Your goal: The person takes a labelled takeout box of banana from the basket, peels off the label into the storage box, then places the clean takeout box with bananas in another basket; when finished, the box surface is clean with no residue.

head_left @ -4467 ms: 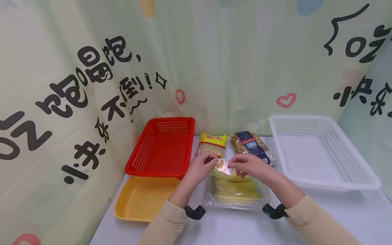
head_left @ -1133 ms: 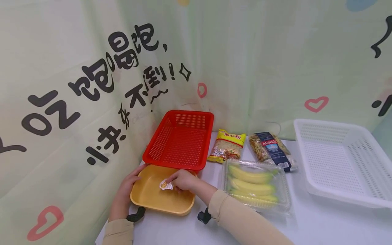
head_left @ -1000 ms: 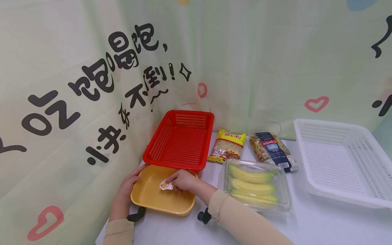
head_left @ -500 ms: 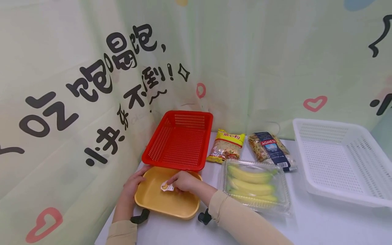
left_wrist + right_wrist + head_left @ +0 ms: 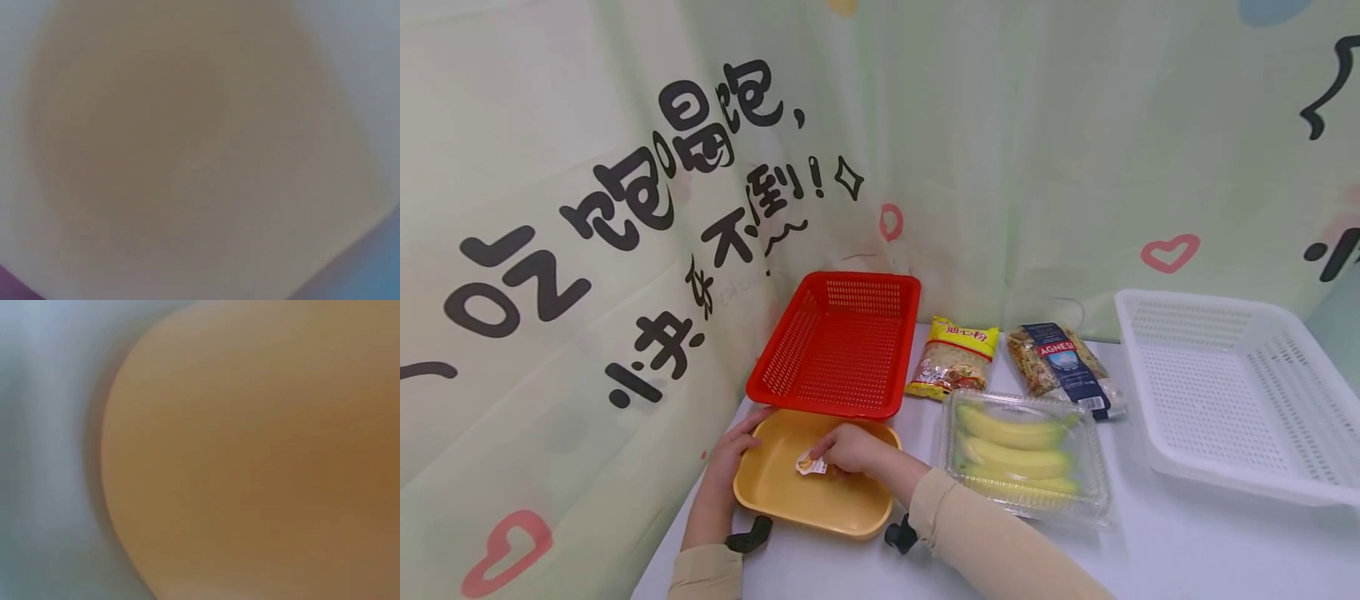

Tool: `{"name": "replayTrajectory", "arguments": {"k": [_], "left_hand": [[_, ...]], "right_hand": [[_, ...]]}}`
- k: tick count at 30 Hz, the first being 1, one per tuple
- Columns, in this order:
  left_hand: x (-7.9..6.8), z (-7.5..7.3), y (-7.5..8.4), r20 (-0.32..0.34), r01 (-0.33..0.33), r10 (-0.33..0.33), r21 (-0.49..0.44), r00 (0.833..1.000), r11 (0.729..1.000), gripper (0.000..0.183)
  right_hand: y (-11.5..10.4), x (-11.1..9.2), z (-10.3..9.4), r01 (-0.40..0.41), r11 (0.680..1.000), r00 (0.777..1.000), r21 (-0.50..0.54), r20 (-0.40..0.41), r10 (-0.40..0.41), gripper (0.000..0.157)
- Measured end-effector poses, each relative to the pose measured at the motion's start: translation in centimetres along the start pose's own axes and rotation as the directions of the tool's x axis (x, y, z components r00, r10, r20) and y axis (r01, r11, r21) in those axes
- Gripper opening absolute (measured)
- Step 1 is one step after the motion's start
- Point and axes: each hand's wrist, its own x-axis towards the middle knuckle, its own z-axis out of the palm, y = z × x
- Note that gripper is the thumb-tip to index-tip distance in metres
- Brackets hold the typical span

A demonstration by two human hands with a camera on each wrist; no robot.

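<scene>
In the head view my left hand (image 5: 731, 457) grips the left side of a yellow plastic tray (image 5: 767, 483), thumb over the rim and fingers outside. My right hand (image 5: 853, 450) reaches in from the right and holds a small white label (image 5: 812, 466) with a banana picture over the tray's floor. Its index finger lies across the label's upper part; the thumb side is mostly hidden. The left wrist view holds only a blurred pale-brown surface. A blurred orange-tan surface fills most of the right wrist view.
Behind the tray stands a red basket (image 5: 842, 358). A clear box of bananas (image 5: 1026, 462) sits to the right, with a yellow macaroni bag (image 5: 957, 360) and an AGNESI pasta bag (image 5: 1066, 371) behind it. A white basket (image 5: 1210, 392) is farthest right.
Both hands held the label above the banana box earlier; now the right has it inside the yellow tray and the left grips that tray. Lately the tray has slid slightly right and nearer.
</scene>
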Motion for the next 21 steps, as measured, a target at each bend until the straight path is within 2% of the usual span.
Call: {"name": "replayTrajectory", "arguments": {"k": [5, 11, 15, 21], "left_hand": [[-0.1, -0.1, -0.3, 0.05, 0.006, -0.003, -0.067, 0.999, 0.998, 0.054], [0.1, -0.4, -0.5, 0.087, 0.02, -0.013, -0.083, 0.996, 0.996, 0.056], [0.1, -0.4, -0.6, 0.089, 0.011, -0.004, -0.084, 0.996, 0.996, 0.055], [0.1, -0.4, -0.8, 0.049, 0.002, 0.003, -0.092, 0.999, 0.996, 0.053]], "right_hand": [[0.4, 0.3, 0.0, -0.001, 1.0, 1.0, -0.014, -0.004, 0.001, 0.019], [1.0, 0.5, 0.2, -0.019, 0.999, 1.0, -0.036, -0.01, 0.019, 0.017], [1.1, 0.6, 0.3, -0.014, 0.998, 1.0, -0.055, -0.02, 0.013, 0.016], [1.1, 0.5, 0.3, 0.028, 0.996, 0.999, -0.083, -0.023, -0.03, 0.015]]}}
